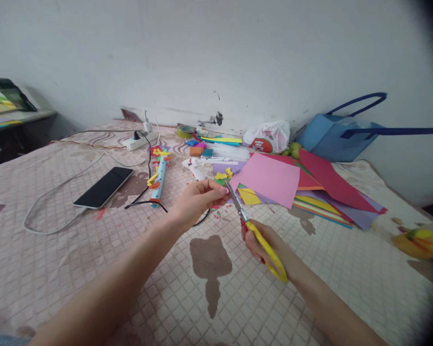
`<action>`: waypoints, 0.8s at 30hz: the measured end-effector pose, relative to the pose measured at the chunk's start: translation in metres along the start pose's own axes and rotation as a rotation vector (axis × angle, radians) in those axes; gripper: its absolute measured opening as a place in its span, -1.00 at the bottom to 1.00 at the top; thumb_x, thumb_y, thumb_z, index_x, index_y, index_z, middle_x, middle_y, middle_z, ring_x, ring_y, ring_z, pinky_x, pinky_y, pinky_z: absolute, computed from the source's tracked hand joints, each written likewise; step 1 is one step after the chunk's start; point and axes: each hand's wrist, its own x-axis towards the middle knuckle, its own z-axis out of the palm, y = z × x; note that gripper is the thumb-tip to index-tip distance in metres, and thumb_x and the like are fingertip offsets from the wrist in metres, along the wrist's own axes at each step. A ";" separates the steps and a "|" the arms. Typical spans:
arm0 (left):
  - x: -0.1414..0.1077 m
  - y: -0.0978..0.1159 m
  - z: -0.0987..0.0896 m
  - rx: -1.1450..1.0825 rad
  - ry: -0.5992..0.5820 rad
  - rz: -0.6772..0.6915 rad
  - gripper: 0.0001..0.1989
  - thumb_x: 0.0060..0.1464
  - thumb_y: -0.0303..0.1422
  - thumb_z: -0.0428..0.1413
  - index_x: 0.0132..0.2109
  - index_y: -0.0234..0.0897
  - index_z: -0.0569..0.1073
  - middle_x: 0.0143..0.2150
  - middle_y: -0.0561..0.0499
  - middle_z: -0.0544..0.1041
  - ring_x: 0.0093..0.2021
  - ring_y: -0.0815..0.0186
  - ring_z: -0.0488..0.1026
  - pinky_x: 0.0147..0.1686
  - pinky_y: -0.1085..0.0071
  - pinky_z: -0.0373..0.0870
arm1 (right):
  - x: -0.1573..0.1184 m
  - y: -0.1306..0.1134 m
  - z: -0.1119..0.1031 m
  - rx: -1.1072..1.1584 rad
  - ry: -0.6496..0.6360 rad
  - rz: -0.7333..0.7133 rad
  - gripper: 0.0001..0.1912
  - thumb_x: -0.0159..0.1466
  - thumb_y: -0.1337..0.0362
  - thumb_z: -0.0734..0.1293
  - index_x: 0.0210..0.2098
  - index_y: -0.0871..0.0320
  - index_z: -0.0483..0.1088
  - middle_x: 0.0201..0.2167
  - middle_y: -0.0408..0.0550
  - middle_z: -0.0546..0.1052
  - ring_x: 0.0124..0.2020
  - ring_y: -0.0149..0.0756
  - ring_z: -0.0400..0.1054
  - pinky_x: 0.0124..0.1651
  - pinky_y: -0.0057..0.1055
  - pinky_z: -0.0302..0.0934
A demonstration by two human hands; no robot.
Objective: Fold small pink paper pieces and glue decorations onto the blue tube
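In the head view my left hand (198, 199) pinches a small pink piece of paper (224, 191) between thumb and fingertips; most of it is hidden by them. My right hand (267, 240) grips a pair of scissors (242, 211) with yellow and red handles. Their metal blades point up and to the left, with the tips right beside the pink piece. Whether the blades touch it I cannot tell. Just beyond the fingertips lie small yellow paper cutouts (223, 174), and tiny paper scraps (216, 216) are scattered below on the patterned cloth.
Coloured paper sheets (270, 178) lie to the right, before a blue bag (332, 137). A white glue gun (197, 169) lies behind my left hand. Leftward are a decorated light-blue stick (160, 175), a black cable (144, 203), a phone (104, 187) on its charging cord, and a power strip (139, 141).
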 end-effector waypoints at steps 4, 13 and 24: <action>-0.005 -0.008 0.014 -0.124 0.056 0.058 -0.87 -0.08 -0.41 0.23 -0.40 -0.37 0.44 -0.42 0.01 0.51 -0.39 0.44 0.44 -0.29 0.48 0.33 | 0.001 0.007 0.011 0.162 -0.014 -0.041 -0.58 0.25 -0.14 0.07 -0.40 0.11 0.12 -0.66 -0.30 0.07 -0.66 -0.48 -0.06 -0.62 -0.50 -0.07; -0.011 -0.019 0.034 -0.266 0.217 0.166 -0.90 -0.06 -0.40 0.21 -0.41 -0.36 0.45 -0.40 0.04 0.46 -0.39 0.48 0.37 -0.30 0.51 0.30 | 0.000 0.004 0.027 0.086 0.113 -0.075 -0.59 0.28 -0.10 0.06 -0.40 0.13 0.14 -0.63 -0.27 0.12 -0.63 -0.46 -0.02 -0.58 -0.49 -0.04; -0.012 -0.025 0.041 -0.288 0.323 0.209 -0.88 -0.05 -0.38 0.19 -0.42 -0.34 0.42 -0.39 0.04 0.44 -0.36 0.45 0.35 -0.27 0.47 0.27 | 0.003 -0.003 0.032 0.014 0.207 -0.056 -0.66 0.26 -0.02 0.12 -0.43 0.13 0.14 -0.59 -0.22 0.18 -0.60 -0.45 0.02 -0.58 -0.51 -0.03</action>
